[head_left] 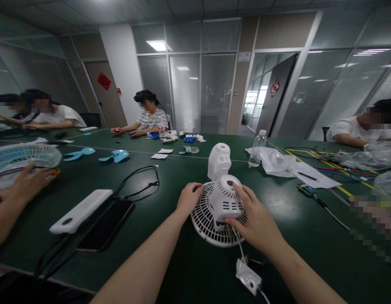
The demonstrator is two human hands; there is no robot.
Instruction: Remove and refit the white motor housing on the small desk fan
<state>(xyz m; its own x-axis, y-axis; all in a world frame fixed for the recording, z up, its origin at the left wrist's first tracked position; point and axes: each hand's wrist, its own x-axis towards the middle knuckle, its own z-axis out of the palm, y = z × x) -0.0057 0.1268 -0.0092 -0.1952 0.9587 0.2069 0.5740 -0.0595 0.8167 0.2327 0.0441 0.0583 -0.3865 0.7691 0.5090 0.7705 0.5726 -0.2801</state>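
Observation:
A round white fan grille [202, 211] lies on the green table in front of me, with a white motor housing [225, 202] on top of it. My right hand [257, 215] grips the housing from the right, thumb low and fingers near its top. At the grille's left rim, my left hand [188, 200] has its fingers curled against the edge; the fingertips are partly hidden. Just behind stands a second white housing piece [219, 160]. A white cable runs down from the fan to a small white control box [248, 276] near the table's front.
To the left lie a white power bank [81, 211], a black phone [106, 226] and blue fan blades [115, 156]. A co-worker's hand [27, 183] is by another fan grille [50, 156]. A bottle [257, 147], plastic bag [279, 162] and cables [344, 171] lie right.

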